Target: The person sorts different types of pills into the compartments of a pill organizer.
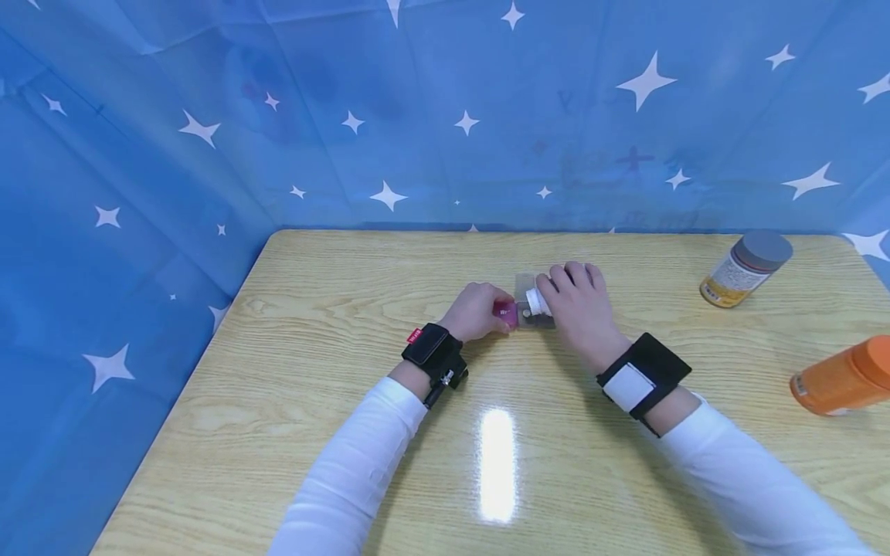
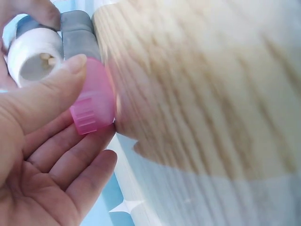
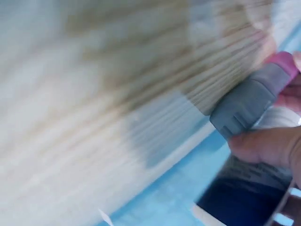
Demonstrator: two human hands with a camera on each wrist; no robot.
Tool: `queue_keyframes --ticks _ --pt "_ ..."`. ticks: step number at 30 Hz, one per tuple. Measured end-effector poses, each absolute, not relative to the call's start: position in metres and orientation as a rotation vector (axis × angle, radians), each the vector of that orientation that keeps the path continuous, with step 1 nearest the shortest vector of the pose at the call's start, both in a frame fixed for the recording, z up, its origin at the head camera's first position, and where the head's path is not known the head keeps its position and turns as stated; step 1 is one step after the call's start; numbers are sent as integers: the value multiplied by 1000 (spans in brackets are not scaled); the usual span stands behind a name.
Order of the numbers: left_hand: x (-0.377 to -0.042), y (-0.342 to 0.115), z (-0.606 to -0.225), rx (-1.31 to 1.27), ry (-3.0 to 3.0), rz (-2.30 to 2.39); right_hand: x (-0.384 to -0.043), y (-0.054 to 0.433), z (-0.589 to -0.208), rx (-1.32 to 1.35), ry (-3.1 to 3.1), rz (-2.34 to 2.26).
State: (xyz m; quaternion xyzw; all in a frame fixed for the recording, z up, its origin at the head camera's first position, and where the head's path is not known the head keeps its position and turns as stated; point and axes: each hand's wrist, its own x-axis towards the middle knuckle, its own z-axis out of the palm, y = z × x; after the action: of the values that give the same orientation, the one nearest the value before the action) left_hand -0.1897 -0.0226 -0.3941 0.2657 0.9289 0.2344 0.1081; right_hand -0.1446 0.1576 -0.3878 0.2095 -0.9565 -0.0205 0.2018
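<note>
Between the hands lies a small pill box with a pink end section [image 1: 506,313] and grey translucent sections [image 2: 80,35]. My left hand [image 1: 475,313] pinches the pink section between thumb and fingers. In my right hand [image 1: 579,305] is a white pill bottle [image 1: 538,301], tipped on its side with its mouth toward the left hand, beside the box. Pale pills show inside the mouth in the left wrist view. A dark blue label [image 3: 244,193] on the bottle appears in the right wrist view, where the right thumb [image 3: 263,146] touches the grey end.
A grey-lidded jar [image 1: 745,270] with a yellow and white label stands at the table's back right. Nearer, at the right edge, is an orange bottle [image 1: 837,378]. A blue curtain [image 1: 445,154] with white stars hangs behind the wooden table [image 1: 334,309].
</note>
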Motion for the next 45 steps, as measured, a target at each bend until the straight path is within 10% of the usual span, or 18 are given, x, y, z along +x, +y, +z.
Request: queue_keyframes --ticks 13,35,45 --pt "-191 -21 -394 786 2739 693 -84 168 -366 321 -2881 1164" --pt "-184 -27 -392 777 2689 729 -57 151 -394 391 -2959 1163" --pt "-129 -37 -368 899 2603 1157 -58 152 -391 410 -2937 1150"
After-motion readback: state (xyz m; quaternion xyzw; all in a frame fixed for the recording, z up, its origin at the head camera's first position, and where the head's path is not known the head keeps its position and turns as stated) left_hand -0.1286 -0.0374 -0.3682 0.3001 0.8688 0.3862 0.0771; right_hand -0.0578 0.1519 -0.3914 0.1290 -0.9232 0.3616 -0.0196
